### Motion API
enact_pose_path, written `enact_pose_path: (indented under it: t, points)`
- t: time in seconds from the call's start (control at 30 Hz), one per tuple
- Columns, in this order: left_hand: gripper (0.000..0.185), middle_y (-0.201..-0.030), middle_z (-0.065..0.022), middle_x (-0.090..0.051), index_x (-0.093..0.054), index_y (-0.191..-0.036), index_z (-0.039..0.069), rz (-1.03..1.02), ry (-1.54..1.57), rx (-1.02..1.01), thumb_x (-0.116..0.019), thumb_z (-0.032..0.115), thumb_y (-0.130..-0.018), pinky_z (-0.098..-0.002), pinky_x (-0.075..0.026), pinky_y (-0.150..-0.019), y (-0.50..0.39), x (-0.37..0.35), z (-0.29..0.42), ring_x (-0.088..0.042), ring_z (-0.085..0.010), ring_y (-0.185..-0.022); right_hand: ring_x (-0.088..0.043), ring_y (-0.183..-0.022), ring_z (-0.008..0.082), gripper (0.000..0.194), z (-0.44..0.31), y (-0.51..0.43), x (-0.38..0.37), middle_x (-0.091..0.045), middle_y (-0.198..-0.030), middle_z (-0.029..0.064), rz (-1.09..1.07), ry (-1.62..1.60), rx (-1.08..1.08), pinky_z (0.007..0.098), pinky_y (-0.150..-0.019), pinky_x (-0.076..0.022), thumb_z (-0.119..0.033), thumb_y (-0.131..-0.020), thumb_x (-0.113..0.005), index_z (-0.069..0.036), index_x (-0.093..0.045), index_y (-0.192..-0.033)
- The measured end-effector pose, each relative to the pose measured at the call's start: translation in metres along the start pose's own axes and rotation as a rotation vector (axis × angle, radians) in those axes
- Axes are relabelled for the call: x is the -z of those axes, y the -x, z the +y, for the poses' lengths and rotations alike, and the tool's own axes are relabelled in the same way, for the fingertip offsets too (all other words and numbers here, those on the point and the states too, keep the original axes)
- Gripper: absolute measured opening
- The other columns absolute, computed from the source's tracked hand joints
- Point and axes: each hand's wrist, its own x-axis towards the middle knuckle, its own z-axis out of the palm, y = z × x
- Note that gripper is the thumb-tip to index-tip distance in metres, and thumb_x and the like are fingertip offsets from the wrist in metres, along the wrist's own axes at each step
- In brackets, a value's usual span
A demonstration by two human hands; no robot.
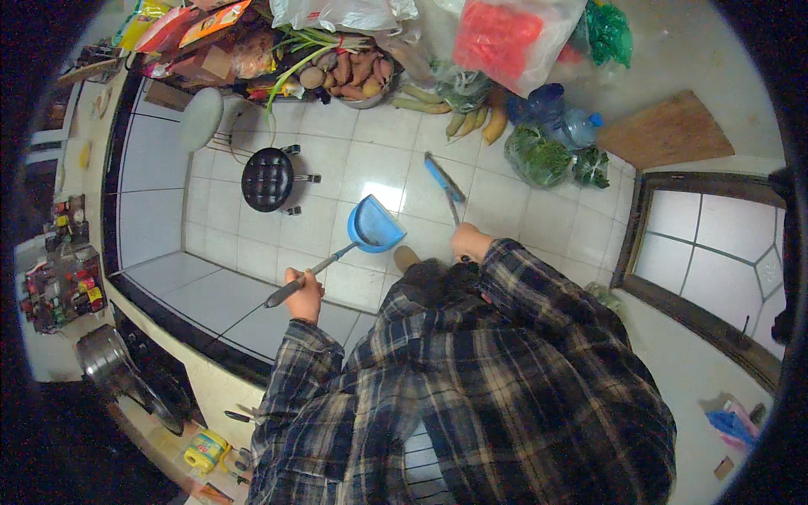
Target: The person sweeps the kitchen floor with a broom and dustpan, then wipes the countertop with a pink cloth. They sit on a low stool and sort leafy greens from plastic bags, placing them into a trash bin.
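My left hand (305, 295) grips the grey handle of a long-handled blue dustpan (379, 221). The pan rests on the white tiled floor (315, 246), its straight edge facing right, with some dark dirt inside. In my right hand (471, 242) is the handle of a broom, held close to my body. Its blue head (444, 178) with dark bristles is down at the floor, ahead and to the right of the dustpan, apart from it. One shoe (406, 257) shows between the two tools.
Left stands a black cushioned stool (268, 180), beside a pale round seat (202, 118). Along the far wall are a bowl of sweet potatoes (360, 74), gourds (467, 121), bagged greens (536, 156) and a water bottle (579, 129). A counter (230, 369) runs left; a door (707, 246) is right.
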Motion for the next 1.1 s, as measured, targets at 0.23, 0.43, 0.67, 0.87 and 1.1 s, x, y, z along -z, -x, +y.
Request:
enact_pose_path:
  t: [0.23,0.43,0.67,0.87,1.1]
  points:
    - [0.019,-0.057,-0.0079,-0.049,-0.034,-0.081,0.005,0.014,0.024,0.008,-0.050,0.011,-0.089,-0.0284,-0.043,-0.041,0.000,-0.007,0.003,-0.050,-0.0134,-0.046,-0.047,-0.045,0.0162,0.020,-0.034,-0.031,0.003,-0.049,-0.054,0.0049,-0.130,-1.610,-0.705,0.0320,-0.038,-0.0327,-0.006,-0.077,-0.054,-0.005,-0.049,-0.057]
    - [0.019,-0.058,-0.0083,-0.048,-0.034,-0.082,0.005,0.036,-0.043,-0.002,-0.050,0.011,-0.089,-0.0286,-0.044,-0.041,-0.002,-0.005,0.000,-0.049,-0.0139,-0.046,-0.049,-0.043,0.0189,0.021,-0.028,0.047,0.032,-0.050,-0.052,0.0047,0.045,-1.134,-0.192,0.0319,-0.040,-0.0396,-0.011,-0.077,-0.056,-0.006,-0.049,-0.058]
    - [0.016,-0.060,-0.0085,-0.049,-0.034,-0.084,0.003,0.101,0.041,-0.037,-0.049,0.008,-0.090,-0.0287,-0.044,-0.041,-0.005,0.001,0.009,-0.049,-0.0149,-0.047,-0.047,-0.037,0.0171,0.022,-0.042,0.173,0.053,-0.049,-0.050,0.0060,0.196,-1.416,-0.708,0.0332,-0.035,-0.0382,-0.016,-0.084,-0.054,-0.001,-0.049,-0.069]
    - [0.018,-0.061,-0.0102,-0.051,-0.036,-0.085,0.004,0.237,0.081,-0.047,-0.050,0.015,-0.089,-0.0294,-0.044,-0.042,0.000,0.038,0.024,-0.051,-0.0165,-0.047,-0.045,-0.038,0.0149,0.010,-0.036,0.238,0.048,-0.046,-0.052,0.0038,0.321,-1.383,-0.918,0.0307,-0.036,-0.0359,-0.011,-0.083,-0.049,-0.001,-0.050,-0.082]
    - [0.018,-0.062,-0.0118,-0.053,-0.037,-0.084,0.006,0.470,0.188,0.024,-0.050,0.017,-0.088,-0.0295,-0.045,-0.044,0.057,0.058,0.023,-0.051,-0.0164,-0.048,-0.053,-0.044,0.0201,0.017,-0.001,0.261,0.030,-0.053,-0.056,0.0082,0.177,-1.140,-1.009,0.0348,-0.039,-0.0406,-0.014,-0.082,-0.049,-0.001,-0.054,-0.091]
